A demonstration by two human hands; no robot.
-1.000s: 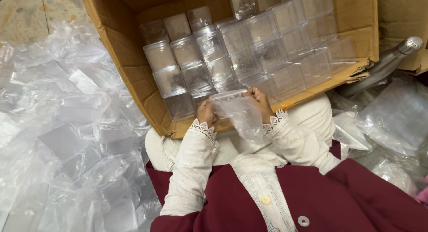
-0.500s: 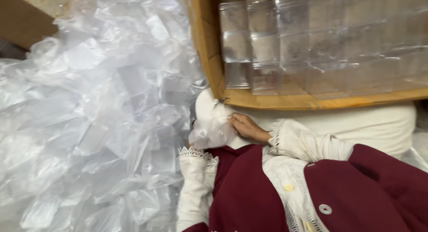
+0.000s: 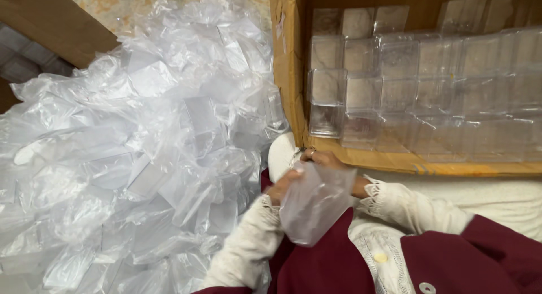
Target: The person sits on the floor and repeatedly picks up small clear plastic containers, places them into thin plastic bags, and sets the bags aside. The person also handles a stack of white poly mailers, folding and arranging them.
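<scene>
Both hands, left hand (image 3: 280, 191) and right hand (image 3: 330, 167), grip one clear bag (image 3: 313, 206); beyond them the carton (image 3: 289, 73) is mostly filled, and a big bag heap (image 3: 130, 158) remains left.

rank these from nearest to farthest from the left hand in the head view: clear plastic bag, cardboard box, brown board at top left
1. clear plastic bag: held by the left hand, just to its right.
2. cardboard box: above and right of the hand.
3. brown board: far top left, beyond the bag pile.
</scene>
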